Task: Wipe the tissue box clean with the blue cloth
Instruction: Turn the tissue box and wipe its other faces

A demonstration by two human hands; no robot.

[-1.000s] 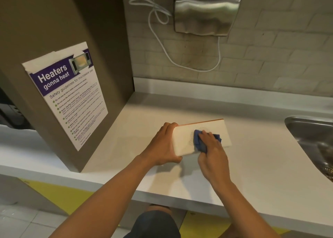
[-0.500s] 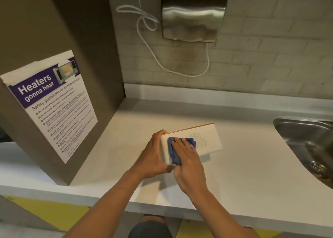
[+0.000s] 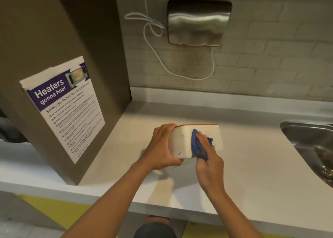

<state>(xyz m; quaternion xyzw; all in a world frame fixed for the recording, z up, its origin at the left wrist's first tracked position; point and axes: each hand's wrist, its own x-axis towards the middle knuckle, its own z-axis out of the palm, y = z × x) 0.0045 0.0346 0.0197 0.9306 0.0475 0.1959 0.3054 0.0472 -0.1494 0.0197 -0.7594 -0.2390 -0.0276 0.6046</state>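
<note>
A tiled wall (image 3: 270,44) fills the back of the view, and a pale counter (image 3: 252,174) runs below it from left to right. On the left a tall brown cabinet side (image 3: 45,30) stands on the counter, and a poster (image 3: 63,108) about microwave safety, with a purple header, is stuck to its face. A steel sink (image 3: 310,147) is sunk into the counter at the right edge, well apart from the hands. High on the wall hangs a brushed-metal hand dryer (image 3: 199,22) – a white cord (image 3: 180,71) loops beside it and sags beneath it.

Near the middle of the counter is the tissue box (image 3: 182,144), white with a thin orange line along its far top edge. Its near left end looks lifted a little off the counter, though blur there makes this hard to judge. The left hand (image 3: 162,145) grips that left end, fingers curled over the top and thumb under the near lower corner. The right hand (image 3: 210,158) is just beside it, fingers bent round the blue cloth (image 3: 198,145) and pressing it against the near face of the box – the cloth is bunched between the fingers and the box. The two hands are close but do not touch. Both forearms reach in from the bottom of the view.
</note>
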